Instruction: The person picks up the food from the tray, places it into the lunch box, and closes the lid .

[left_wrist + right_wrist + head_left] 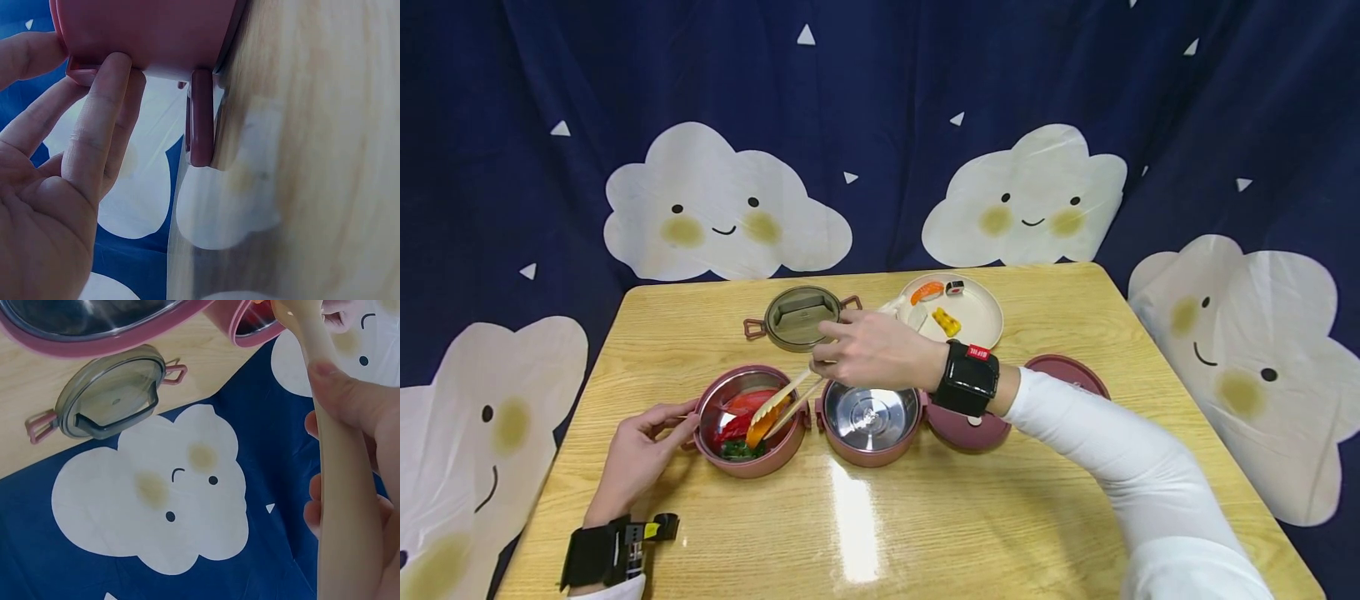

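Pinches, with the left hand point(643, 442), the left edge of a round, dusty-pink, steel-lined pot point(748, 469). Inside it, holds a glossy orange food piece point(762, 429) between the tips of slender cream tongs point(779, 397), just right of that hand, long axis slanting far-right like the tongs. Grips these in the right hand point(876, 352), farther back and right. Beyond, has a round, smoky see-through lid point(805, 318) and a round cream plate point(979, 323).
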`<state>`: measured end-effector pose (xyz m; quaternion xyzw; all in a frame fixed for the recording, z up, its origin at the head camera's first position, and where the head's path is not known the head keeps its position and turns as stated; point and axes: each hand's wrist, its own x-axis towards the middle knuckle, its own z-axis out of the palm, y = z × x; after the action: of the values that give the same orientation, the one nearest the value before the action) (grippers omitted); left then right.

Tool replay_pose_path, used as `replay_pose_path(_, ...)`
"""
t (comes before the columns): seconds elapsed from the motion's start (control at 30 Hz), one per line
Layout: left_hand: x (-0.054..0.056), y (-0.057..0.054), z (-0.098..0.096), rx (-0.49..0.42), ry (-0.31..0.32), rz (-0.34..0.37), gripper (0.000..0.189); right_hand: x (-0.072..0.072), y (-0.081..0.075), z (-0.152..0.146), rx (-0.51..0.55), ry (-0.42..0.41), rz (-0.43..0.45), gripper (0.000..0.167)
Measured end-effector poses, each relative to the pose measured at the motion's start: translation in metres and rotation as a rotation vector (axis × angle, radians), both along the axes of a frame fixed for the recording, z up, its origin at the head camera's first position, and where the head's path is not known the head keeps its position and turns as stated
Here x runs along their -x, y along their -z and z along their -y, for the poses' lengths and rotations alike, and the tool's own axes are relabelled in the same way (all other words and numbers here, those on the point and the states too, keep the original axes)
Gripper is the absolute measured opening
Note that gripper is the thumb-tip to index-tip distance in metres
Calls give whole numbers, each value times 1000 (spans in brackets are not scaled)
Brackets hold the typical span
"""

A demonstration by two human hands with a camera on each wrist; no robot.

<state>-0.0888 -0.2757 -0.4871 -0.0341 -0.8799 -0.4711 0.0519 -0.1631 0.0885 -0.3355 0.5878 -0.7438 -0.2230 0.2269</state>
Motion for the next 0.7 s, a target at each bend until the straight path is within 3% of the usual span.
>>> replay_pose_path(0.7, -1, -2, 0, 20, -16, 26, 31, 1, 8, 9, -26, 44, 50, 26)
